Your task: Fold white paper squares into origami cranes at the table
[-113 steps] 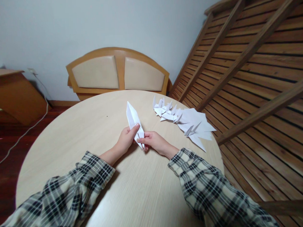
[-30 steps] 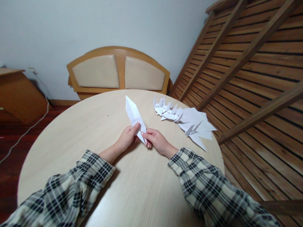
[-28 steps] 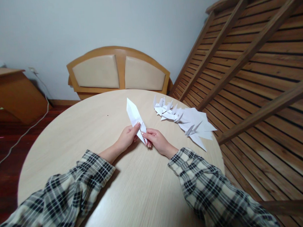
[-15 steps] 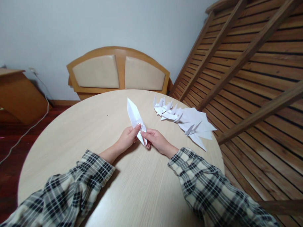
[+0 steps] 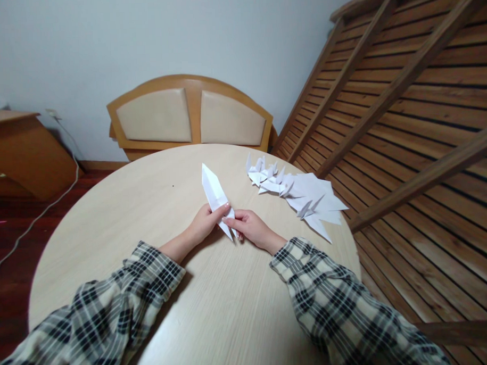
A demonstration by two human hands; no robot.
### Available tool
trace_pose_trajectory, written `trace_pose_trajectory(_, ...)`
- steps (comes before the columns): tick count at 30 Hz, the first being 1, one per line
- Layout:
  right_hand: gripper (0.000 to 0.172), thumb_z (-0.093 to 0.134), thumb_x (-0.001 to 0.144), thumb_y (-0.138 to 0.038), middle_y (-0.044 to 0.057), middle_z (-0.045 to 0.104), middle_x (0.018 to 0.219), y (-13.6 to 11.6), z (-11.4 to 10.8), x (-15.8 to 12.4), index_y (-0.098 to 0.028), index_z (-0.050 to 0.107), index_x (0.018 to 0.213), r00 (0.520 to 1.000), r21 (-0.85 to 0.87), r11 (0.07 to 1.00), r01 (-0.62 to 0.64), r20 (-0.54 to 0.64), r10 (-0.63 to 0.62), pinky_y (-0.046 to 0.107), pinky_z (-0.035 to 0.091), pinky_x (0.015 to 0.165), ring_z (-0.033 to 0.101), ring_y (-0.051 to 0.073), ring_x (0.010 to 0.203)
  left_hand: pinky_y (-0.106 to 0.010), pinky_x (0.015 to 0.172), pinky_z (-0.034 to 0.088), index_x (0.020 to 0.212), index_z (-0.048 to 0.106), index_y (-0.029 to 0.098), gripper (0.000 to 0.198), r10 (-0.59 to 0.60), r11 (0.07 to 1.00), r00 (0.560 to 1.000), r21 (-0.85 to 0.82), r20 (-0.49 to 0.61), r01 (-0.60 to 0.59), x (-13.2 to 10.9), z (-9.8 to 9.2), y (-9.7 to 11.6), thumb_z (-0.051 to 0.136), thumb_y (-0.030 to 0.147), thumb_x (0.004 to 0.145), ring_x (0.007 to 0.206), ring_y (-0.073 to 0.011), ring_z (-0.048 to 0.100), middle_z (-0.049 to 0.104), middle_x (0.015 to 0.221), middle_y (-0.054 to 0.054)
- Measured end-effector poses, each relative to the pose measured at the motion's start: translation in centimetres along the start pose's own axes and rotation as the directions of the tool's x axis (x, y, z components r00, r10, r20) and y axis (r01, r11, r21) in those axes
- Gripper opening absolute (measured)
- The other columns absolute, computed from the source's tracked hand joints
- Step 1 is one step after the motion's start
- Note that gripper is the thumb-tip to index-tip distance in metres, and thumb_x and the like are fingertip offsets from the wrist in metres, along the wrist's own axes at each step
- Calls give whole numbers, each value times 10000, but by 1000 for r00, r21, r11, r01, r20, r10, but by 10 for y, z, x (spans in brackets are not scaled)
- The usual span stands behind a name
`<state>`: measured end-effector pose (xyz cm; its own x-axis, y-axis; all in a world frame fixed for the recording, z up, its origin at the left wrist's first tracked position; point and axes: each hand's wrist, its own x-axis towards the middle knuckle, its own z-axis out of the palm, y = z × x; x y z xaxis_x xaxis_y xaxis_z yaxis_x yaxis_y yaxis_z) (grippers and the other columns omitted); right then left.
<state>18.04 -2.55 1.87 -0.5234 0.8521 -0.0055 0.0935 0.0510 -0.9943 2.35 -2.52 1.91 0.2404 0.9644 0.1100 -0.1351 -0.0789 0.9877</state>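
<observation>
A round, pale tabletop (image 5: 109,224) spreads below. White paper sheets (image 5: 324,194) lie by its right edge. Near its middle, the left hand (image 5: 204,222) and right hand (image 5: 253,228) both pinch a folded paper (image 5: 213,189), pointed toward the far edge (its covered lower creases are hard to tell). Smaller paper figures (image 5: 272,186) line the far right edge

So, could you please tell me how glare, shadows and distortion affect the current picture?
Head view: pale glare on the near part of the round tabletop; head view: soft shadow beside the left plaid sleeve; head view: apparent wide-angle stretching of the slatted wooden panel toward the right edge; head view: fine creases in the folded white paper hard to read.
</observation>
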Motion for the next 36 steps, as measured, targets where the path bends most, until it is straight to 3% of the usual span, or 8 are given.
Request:
trace_pose_trajectory(4,416,652,758,-554,-51,480,489,-1,0,-1,-148,581,706,999,13,1000,-24,34,23,178,348,362,439,64,403,-258,496,451,655,627,111,401,-29,997,998,-65,51,32,-1,0,-2,682,495,755,502,-147,574,638,571,-62)
trace_pose_trajectory(11,496,544,806,-655,-54,489,461,5,-3,1,-170,524,704,999,98,995,32,-32,-29,175,345,357,448,65,374,-308,624,529,715,650,80,406,-19,984,942,-161,334,77,-2,3,0,617,468,832,588,-183,644,683,643,-106)
trace_pose_trajectory(18,499,555,786,-666,-76,426,430,4,-1,0,-184,481,679,996,101,994,48,-80,-40,178,270,331,384,56,349,-327,780,514,826,700,67,365,-38,999,862,17,505,35,-1,-3,7,629,425,841,748,-192,665,720,820,-143)
trace_pose_trajectory(24,507,544,786,-668,-82,374,444,3,-1,0,-192,450,640,995,143,989,41,-96,-27,192,251,329,352,56,354,-332,819,502,875,709,78,399,-58,996,864,90,501,15,-1,-3,9,642,468,823,788,-193,667,728,871,-139)
trace_pose_trajectory(29,502,561,771,-671,-84,367,462,4,-2,3,-195,451,654,992,168,984,49,-122,-29,198,243,338,337,54,362,-328,807,500,816,704,87,575,-46,999,904,14,426,44,1,2,6,477,612,872,747,-190,663,723,816,-135)
trace_pose_trajectory(36,485,560,785,-643,-78,389,459,5,-2,3,-195,445,636,993,150,987,54,-116,-36,198,249,340,350,58,365,-297,735,492,752,699,103,545,-70,997,924,68,377,47,0,3,9,433,553,905,671,-167,634,708,732,-108)
